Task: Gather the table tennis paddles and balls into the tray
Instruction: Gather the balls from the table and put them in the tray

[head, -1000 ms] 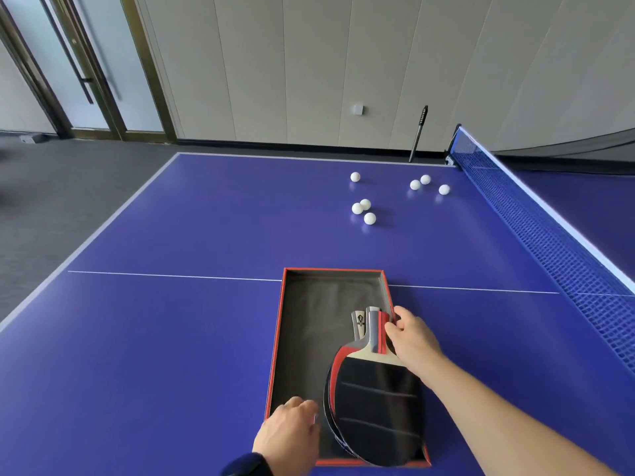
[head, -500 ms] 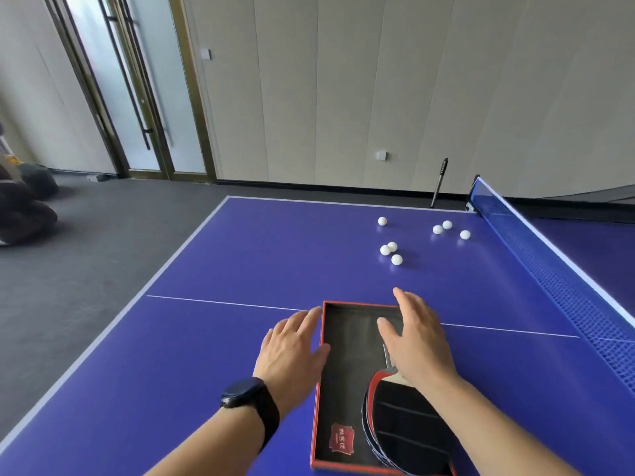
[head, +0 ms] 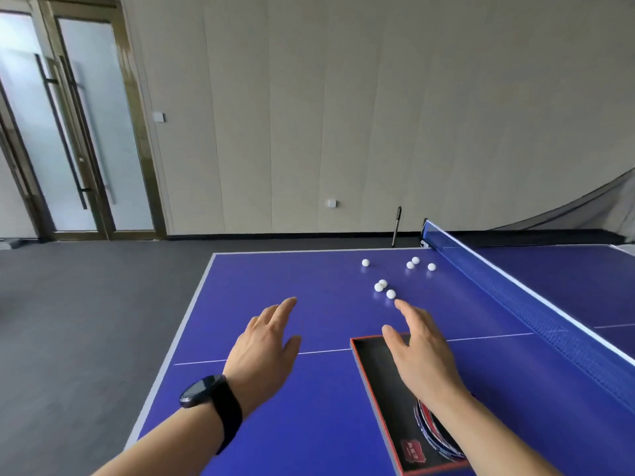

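Note:
A red-rimmed black tray (head: pixel 372 383) lies on the blue table at the lower right, with stacked paddles (head: pixel 433 431) in its near end, partly hidden by my right forearm. Several white balls (head: pixel 390 294) lie beyond it, three in a close cluster and others further back by the net. My right hand (head: pixel 421 352) is stretched out over the tray's far end, fingers apart, its fingertips just short of the nearest ball. To the left of the tray my left hand (head: pixel 266 345), with a black watch on the wrist, hovers open over the table. Neither hand holds anything.
The blue net (head: pixel 536 314) runs diagonally along the right side. The table's left edge (head: pixel 178 341) drops to grey floor. A dark stick (head: pixel 397 226) leans on the wall behind the table's far edge. Glass doors are at the far left.
Both hands have left the tray and reached forward toward the balls. The camera has tilted up and the tray now sits lower and to the right.

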A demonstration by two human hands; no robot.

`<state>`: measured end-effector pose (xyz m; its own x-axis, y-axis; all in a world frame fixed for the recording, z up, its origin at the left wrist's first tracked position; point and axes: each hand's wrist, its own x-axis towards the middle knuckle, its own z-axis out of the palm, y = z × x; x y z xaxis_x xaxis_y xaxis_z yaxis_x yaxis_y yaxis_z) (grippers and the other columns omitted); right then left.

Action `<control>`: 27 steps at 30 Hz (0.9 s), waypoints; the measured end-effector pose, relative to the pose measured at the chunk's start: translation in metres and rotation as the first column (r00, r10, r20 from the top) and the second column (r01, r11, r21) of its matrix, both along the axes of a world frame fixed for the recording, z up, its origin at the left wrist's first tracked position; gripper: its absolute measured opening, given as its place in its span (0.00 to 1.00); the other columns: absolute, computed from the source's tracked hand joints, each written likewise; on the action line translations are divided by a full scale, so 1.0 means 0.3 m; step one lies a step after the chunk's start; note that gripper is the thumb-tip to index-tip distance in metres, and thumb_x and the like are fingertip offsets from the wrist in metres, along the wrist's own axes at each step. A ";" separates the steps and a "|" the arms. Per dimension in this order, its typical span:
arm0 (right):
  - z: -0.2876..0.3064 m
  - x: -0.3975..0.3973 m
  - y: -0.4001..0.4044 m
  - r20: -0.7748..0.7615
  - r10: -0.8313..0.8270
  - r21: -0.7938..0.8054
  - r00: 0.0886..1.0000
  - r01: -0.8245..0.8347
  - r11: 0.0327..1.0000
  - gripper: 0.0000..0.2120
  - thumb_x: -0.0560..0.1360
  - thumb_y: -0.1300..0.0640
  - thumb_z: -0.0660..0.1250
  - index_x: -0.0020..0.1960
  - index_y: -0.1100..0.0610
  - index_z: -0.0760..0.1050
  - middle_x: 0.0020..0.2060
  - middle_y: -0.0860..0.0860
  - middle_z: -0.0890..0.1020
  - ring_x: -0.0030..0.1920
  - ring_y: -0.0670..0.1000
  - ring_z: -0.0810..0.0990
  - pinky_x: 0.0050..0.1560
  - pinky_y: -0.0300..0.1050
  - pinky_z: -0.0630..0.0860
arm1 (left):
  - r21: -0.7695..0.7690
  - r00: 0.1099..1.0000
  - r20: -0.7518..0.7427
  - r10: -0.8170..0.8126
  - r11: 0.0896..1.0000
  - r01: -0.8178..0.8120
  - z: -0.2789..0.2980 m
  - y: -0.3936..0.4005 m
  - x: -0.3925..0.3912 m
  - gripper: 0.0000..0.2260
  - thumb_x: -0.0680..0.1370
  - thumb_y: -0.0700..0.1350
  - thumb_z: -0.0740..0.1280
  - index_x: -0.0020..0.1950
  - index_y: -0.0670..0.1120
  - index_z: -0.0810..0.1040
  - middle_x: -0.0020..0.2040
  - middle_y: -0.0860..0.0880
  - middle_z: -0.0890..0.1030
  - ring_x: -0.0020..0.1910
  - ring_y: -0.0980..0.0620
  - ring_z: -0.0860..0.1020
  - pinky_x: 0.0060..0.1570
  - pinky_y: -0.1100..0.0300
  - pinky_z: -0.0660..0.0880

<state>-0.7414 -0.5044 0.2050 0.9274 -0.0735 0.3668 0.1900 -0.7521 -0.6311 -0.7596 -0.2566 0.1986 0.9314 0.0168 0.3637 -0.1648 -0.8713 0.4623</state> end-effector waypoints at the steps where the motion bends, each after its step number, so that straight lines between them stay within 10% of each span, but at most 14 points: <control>1: 0.025 -0.037 0.059 -0.001 -0.018 -0.003 1.000 0.018 1.000 0.24 0.79 0.49 0.63 0.73 0.50 0.65 0.68 0.48 0.71 0.66 0.52 0.71 0.63 0.49 0.70 | 0.007 1.000 0.009 -0.020 1.000 0.019 0.025 0.058 -0.013 0.27 0.80 0.53 0.60 0.77 0.57 0.55 0.72 0.55 0.68 0.67 0.50 0.69 0.56 0.56 0.72; 10: 0.300 -0.373 0.493 0.083 -0.109 0.079 0.991 0.102 0.992 0.21 0.80 0.47 0.60 0.72 0.48 0.67 0.67 0.46 0.73 0.67 0.50 0.70 0.65 0.53 0.70 | -0.107 0.980 0.151 -0.130 0.983 0.147 0.272 0.466 -0.216 0.21 0.80 0.52 0.61 0.73 0.53 0.65 0.70 0.52 0.72 0.66 0.49 0.71 0.62 0.53 0.71; 18: 0.315 -0.695 0.793 0.209 -0.184 0.273 0.960 0.123 0.954 0.06 0.78 0.46 0.62 0.53 0.43 0.76 0.53 0.38 0.79 0.53 0.35 0.75 0.46 0.31 0.69 | -0.249 0.954 0.271 -0.131 0.948 0.201 0.352 0.760 -0.381 0.06 0.78 0.49 0.63 0.43 0.51 0.76 0.44 0.53 0.79 0.42 0.53 0.78 0.36 0.64 0.70; 23: 0.310 -0.701 1.024 0.169 -0.294 0.471 0.941 0.185 0.863 0.10 0.73 0.42 0.61 0.45 0.46 0.76 0.40 0.44 0.82 0.44 0.47 0.80 0.47 0.53 0.79 | -0.544 0.954 0.207 -0.219 0.785 0.298 0.382 0.990 -0.339 0.10 0.77 0.55 0.63 0.42 0.51 0.76 0.36 0.48 0.81 0.38 0.43 0.81 0.38 0.48 0.80; 27: 0.302 -0.557 1.288 0.214 -0.319 0.659 0.923 0.105 0.745 0.06 0.76 0.49 0.64 0.42 0.47 0.79 0.39 0.43 0.84 0.41 0.42 0.82 0.41 0.40 0.76 | -0.562 0.933 0.203 -0.297 0.745 0.359 0.390 1.274 -0.189 0.12 0.76 0.57 0.64 0.40 0.50 0.75 0.37 0.49 0.81 0.35 0.50 0.81 0.40 0.46 0.81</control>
<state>-0.9086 -0.1179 0.2956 0.7130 -0.5657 0.4143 0.3294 -0.2514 -0.9101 -0.8164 0.1255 0.3155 0.8809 -0.0465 0.4710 -0.4592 -0.3245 0.8269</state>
